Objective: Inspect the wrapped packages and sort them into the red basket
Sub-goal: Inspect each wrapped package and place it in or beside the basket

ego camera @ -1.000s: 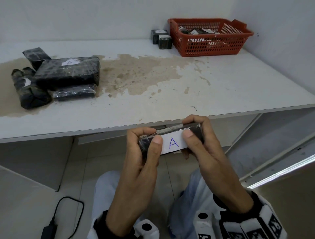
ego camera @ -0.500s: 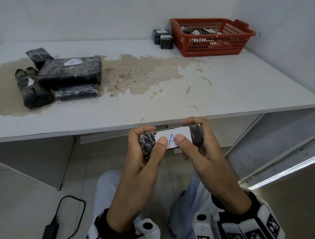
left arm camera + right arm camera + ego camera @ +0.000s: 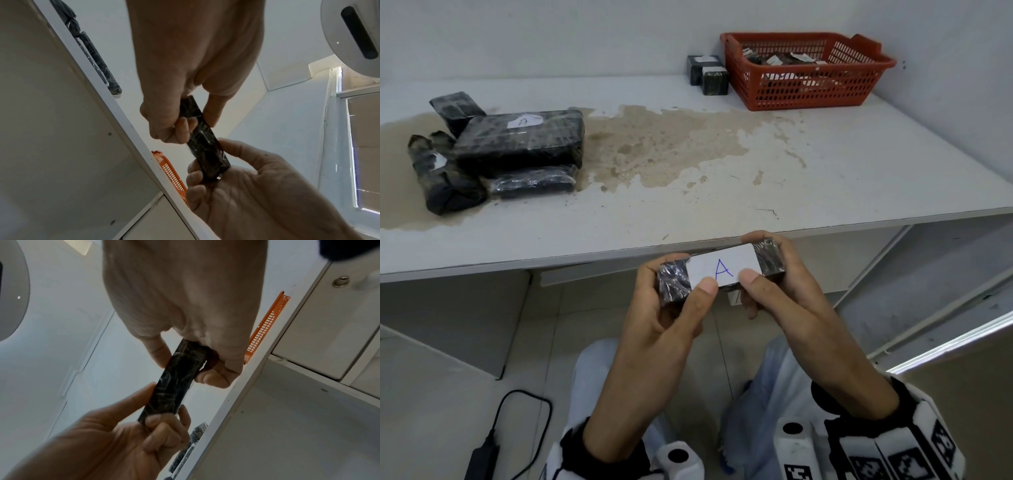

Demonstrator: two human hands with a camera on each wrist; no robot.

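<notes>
A small black wrapped package with a white label marked "A" is held just below the table's front edge. My left hand grips its left end and my right hand grips its right end, both thumbs at the label's lower edge. The wrist views show the package from below, fingers curled behind it. The red basket stands at the table's far right with several packages inside. A large labelled package lies at the far left among smaller ones.
Two small black blocks stand left of the basket. The white table has a broad brown stain across its middle. A wall runs close along the right. A black cable and adapter lie on the floor.
The package has tipped so its labelled face is turned more toward me. Both thumbs slid down off the letter to the label's lower edge. The hands rose slightly.
</notes>
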